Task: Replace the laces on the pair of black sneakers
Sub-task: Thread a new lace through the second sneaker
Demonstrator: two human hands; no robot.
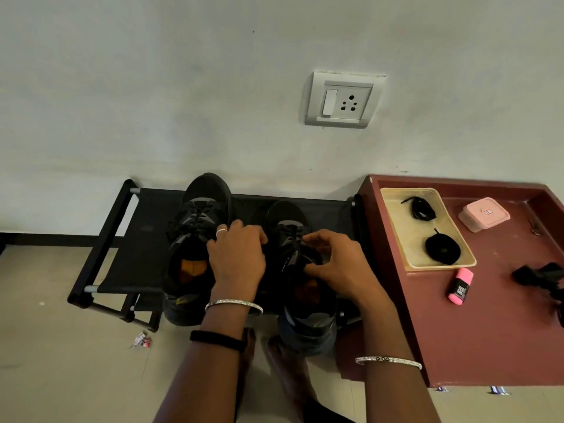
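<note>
Relacing looks barely begun: on the black cloth shoe rack (143,239), the left-edge black fabric sneaker (201,209) stands laced while left hand (236,261) and right hand (338,265) grip old laces (291,238) on the right-edge black fabric sneaker (287,218); coiled black spare laces (442,248) wait in a beige tray (409,239).

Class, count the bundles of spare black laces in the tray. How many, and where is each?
2. The far bundle lies loosely folded at the back end of the tray; the near bundle is coiled at its front end. Nothing there looks hidden.
</note>
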